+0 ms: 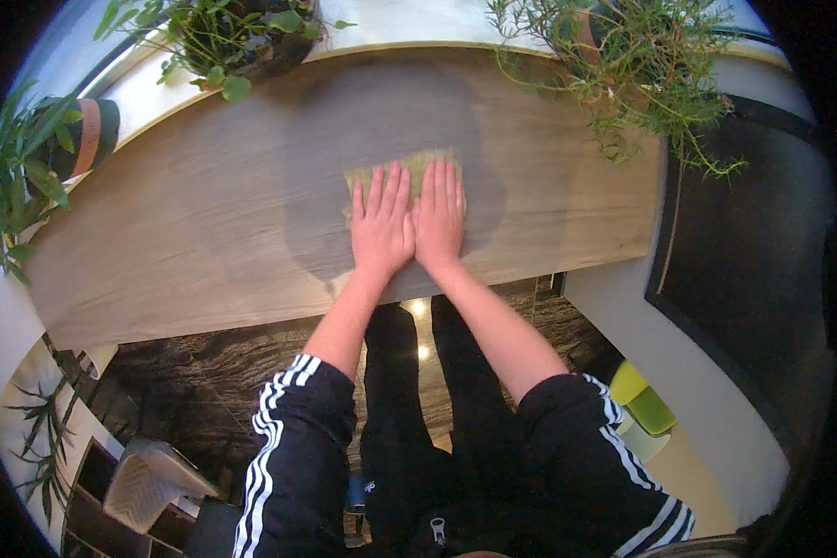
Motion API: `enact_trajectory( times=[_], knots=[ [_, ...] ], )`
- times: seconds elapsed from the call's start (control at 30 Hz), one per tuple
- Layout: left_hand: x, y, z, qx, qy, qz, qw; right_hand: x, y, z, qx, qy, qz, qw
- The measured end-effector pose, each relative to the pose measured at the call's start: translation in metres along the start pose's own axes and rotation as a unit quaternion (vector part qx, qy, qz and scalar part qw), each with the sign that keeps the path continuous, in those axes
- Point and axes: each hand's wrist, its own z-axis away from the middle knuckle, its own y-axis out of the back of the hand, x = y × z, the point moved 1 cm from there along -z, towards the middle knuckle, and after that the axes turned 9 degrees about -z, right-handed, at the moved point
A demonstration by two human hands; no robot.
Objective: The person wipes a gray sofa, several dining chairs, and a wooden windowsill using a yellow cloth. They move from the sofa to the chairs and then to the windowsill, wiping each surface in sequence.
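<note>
Both of my hands press flat, side by side, on a yellowish cleaning cloth (429, 159) spread on the wood-grain tabletop (202, 223). My left hand (382, 227) covers the cloth's left half, fingers pointing away from me and slightly spread. On the right half lies my right hand (439, 216), its fingers close together. The thumbs meet in the middle. Only the cloth's far strip and its side edges show; the rest is hidden under my palms. Neither hand is curled around anything.
Potted plants stand along the table's far edge: a leafy one (237, 35) at back left, a trailing one (642, 77) at back right, another (38, 153) at far left. A black panel (753, 258) borders the right side. A woven chair (150, 485) stands at lower left.
</note>
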Motion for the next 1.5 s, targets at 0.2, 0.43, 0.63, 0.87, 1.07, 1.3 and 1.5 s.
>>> enact_trajectory(
  times=[0.2, 0.43, 0.63, 0.87, 1.07, 1.3, 1.5],
  knots=[
    [-0.029, -0.026, 0.096, -0.049, 0.020, -0.004, 0.999, -0.019, -0.060, 0.084, -0.039, -0.008, -0.023, 0.999],
    [-0.041, -0.038, 0.096, -0.017, -0.044, 0.008, 0.999, -0.019, -0.076, 0.091, -0.029, -0.035, -0.019, 0.999],
    [-0.044, -0.015, 0.031, -0.063, 0.024, -0.007, 0.998, -0.025, -0.052, 0.021, -0.009, 0.003, -0.059, 0.998],
    [-0.051, 0.007, -0.045, 0.000, -0.002, -0.029, 1.000, -0.030, -0.035, -0.056, 0.054, 0.010, -0.052, 0.997],
    [-0.042, 0.006, -0.048, -0.019, -0.014, -0.031, 0.999, -0.024, -0.036, -0.051, 0.075, -0.012, -0.032, 0.997],
    [-0.025, -0.014, -0.004, -0.027, -0.057, -0.041, 0.997, -0.004, -0.050, 0.002, 0.032, -0.089, -0.005, 0.996],
    [-0.016, -0.042, 0.091, -0.124, -0.064, 0.010, 0.990, 0.005, -0.084, 0.112, -0.004, -0.122, -0.027, 0.992]
  ],
)
